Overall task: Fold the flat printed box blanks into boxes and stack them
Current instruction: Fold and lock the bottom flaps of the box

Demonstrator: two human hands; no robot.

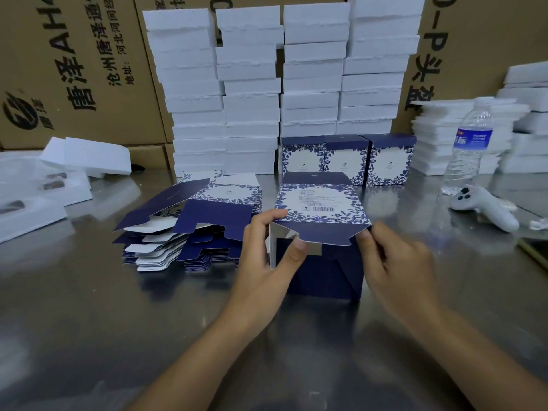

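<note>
Steel table bears half-folded box, both hands' fingers pinching its flaps

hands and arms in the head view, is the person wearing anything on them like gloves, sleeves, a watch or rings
Nothing shows on either. The left hand and right hand are bare, without gloves, and no ring is visible. Both forearms are bare right to the bottom edge of the picture: no sleeve cuff, watch or wristband is in view.

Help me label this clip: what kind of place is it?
Probably a packing workshop or warehouse: big shipping cartons behind, stacks of white foam blocks, and a pile of flat box blanks on a metal table.
</note>
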